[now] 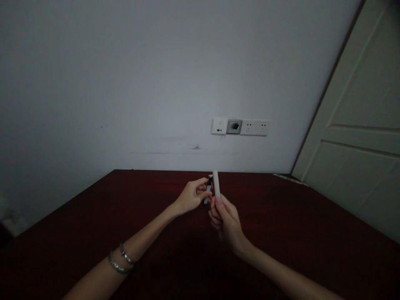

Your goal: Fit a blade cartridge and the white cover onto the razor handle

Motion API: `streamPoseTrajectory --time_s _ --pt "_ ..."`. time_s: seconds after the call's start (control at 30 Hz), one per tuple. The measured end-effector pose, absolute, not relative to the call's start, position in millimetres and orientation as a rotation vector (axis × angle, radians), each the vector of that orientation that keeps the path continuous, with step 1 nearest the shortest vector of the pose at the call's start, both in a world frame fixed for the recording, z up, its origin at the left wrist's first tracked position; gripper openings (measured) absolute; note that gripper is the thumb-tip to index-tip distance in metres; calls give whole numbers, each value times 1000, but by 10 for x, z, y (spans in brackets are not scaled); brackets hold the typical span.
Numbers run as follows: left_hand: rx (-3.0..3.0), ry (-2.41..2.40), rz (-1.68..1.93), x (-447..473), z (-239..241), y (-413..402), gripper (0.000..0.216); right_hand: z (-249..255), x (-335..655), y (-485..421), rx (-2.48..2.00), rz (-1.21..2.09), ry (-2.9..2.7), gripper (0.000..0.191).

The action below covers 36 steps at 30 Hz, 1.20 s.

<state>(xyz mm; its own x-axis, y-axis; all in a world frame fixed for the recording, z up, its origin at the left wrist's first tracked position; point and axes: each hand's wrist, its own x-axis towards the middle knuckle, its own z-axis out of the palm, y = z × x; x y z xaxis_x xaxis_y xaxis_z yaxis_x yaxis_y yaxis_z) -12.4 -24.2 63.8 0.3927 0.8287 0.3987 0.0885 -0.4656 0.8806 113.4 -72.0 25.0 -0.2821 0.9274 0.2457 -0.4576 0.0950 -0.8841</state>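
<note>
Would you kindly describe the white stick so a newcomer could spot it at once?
Over the dark red table, find the right hand. It grips the stick, which juts upward. The stick is plain white and longer than the black-and-grey tool in the left hand.

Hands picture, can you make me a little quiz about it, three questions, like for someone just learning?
1. True or false: the right hand holds a long, slim white bar beside the small, narrow black-and-grey thing in the left hand.
2. Pick one: which arm wears the shiny silver-coloured bracelets?
A. right
B. left
C. both
3. Fill in the colour: the square grey plate on the wall sits between ____ plates.

Key: 1. True. 2. B. 3. White.
</note>
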Motion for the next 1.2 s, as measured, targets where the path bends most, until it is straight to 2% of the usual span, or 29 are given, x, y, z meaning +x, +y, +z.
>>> streamPoseTrajectory --time_s 0.23,0.47,0.6,1.0,1.2 --pt "1734 765 1122 -161 575 -186 17 46 1096 -777 -645 1550 -1378 36" --pt "1794 803 1094 -231 575 -119 15 495 1579 -472 -725 722 -1895 31" --pt "1783 804 1090 -240 563 -115 16 627 1750 -341 -758 481 -2099 30" --pt "1758 798 1113 -287 638 -112 16 702 2321 34 -903 348 -2224 34" --pt "1831 830 1056 -254 557 -119 17 780 2083 -168 -777 400 -2320 35"
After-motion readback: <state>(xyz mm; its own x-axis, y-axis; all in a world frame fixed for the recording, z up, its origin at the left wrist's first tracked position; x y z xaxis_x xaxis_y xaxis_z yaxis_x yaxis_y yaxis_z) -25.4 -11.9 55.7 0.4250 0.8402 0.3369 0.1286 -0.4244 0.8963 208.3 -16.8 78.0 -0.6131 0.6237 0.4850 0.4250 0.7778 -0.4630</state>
